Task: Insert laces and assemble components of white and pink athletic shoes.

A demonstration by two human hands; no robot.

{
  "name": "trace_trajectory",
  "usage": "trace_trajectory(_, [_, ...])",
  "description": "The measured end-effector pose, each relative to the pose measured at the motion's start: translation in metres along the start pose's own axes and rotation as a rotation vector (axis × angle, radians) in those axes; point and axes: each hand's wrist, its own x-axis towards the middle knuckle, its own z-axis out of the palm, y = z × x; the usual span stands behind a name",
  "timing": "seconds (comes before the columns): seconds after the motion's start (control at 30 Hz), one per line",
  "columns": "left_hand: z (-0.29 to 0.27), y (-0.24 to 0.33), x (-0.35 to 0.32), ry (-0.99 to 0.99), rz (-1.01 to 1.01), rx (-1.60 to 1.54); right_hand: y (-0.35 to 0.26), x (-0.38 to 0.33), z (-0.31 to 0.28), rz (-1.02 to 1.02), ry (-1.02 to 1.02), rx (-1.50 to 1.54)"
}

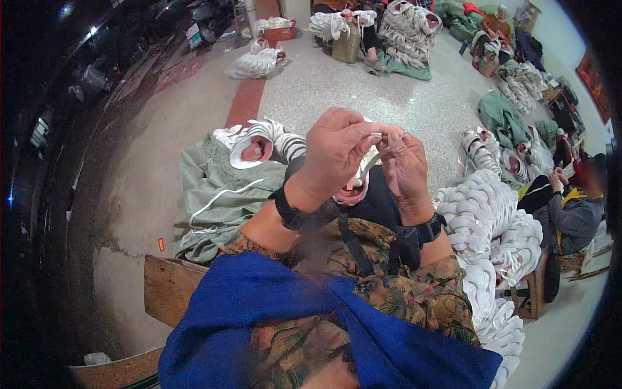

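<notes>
Head view: at frame centre, the left hand (334, 152) and right hand (405, 168) meet fingertip to fingertip, both closed in a pinch on a thin white lace (378, 150). Directly below the hands, partly hidden by them, sits a white shoe upper (353, 189) with a pink lining. A stack of white uppers (489, 220) occupies the right of the frame. A green sack (217, 194) lies on the floor at centre left. A wooden bench (168, 285) shows at lower left.
</notes>
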Motion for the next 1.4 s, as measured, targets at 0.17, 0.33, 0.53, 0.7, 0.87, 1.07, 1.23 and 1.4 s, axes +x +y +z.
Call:
trace_trajectory(0.17, [-0.008,0.006,0.002,-0.024,-0.005,0.013,0.000,-0.002,0.013,0.151,-0.028,0.125])
trace_trajectory(0.33, [-0.016,-0.001,-0.005,-0.261,-0.553,-0.645,0.000,-0.004,-0.009,0.343,-0.263,0.150])
trace_trajectory(0.53, [-0.018,-0.010,-0.012,-0.360,-0.662,-0.825,-0.010,-0.003,-0.002,0.492,-0.456,0.104])
trace_trajectory(0.7, [-0.019,-0.016,-0.012,-0.460,-0.569,-0.760,-0.008,-0.005,-0.001,0.531,-0.469,0.020])
trace_trajectory(0.87, [-0.019,-0.028,-0.017,-0.524,-0.353,-0.813,-0.008,-0.008,0.001,0.553,-0.498,0.012])
trace_trajectory(1.07, [-0.024,-0.026,-0.018,-0.592,-0.417,-0.769,-0.007,-0.009,0.004,0.603,-0.502,0.047])
trace_trajectory(1.23, [-0.025,-0.025,-0.012,-0.387,-0.290,-0.648,-0.006,0.004,0.000,0.500,-0.254,-0.055])
trace_trajectory(1.4, [-0.021,-0.043,-0.003,-0.138,-0.384,-0.732,0.004,0.034,-0.037,0.369,-0.368,-0.247])
